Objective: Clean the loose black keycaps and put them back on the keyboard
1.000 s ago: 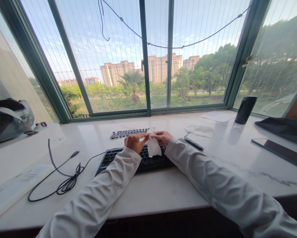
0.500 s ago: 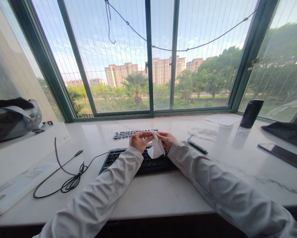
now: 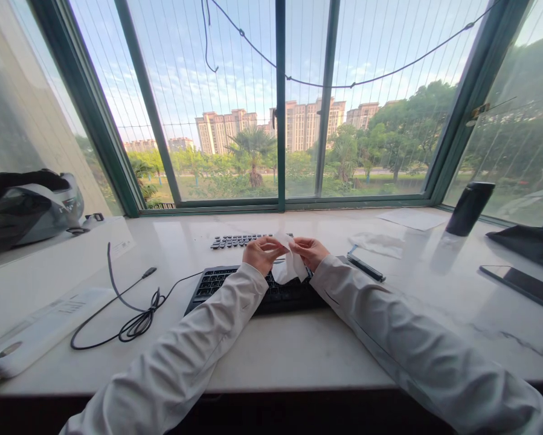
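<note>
Above the keyboard, between the two hands, a white tissue-like sheet [image 3: 292,269] hangs in loose folds, its lower end over the keys. Left hand [image 3: 260,255]: thumb and fingertips nearly closed, pinching the sheet near its top. Right hand [image 3: 310,252]: fingers curled, likewise pinching the sheet from the other side; hands close together. Whether anything small sits within the folds cannot be told.

Beneath: black keyboard [image 3: 284,297], flat on the pale marbled tabletop [image 3: 298,362], partly covered by the forearms. Just behind it, loose black keycaps [image 3: 235,240] lie in rows. A black cable [image 3: 139,320] runs out from the keyboard's left and lies coiled, plug end free.

Right of the keyboard: slim dark object [image 3: 366,267], with crumpled translucent film [image 3: 377,244] just behind.

Containers. Far right, a dark cylindrical bottle [image 3: 470,209] stands near the window; contents hidden. Left, a white box [image 3: 63,260] with a grey-and-black helmet-like item [image 3: 35,205] at its top; interior not visible. In front of that box, a flat white package [image 3: 44,329] with an oval opening at its near end; contents indistinct.

Also at right: phone [image 3: 522,287], black cloth-like item [image 3: 531,244], paper sheet [image 3: 409,219].
</note>
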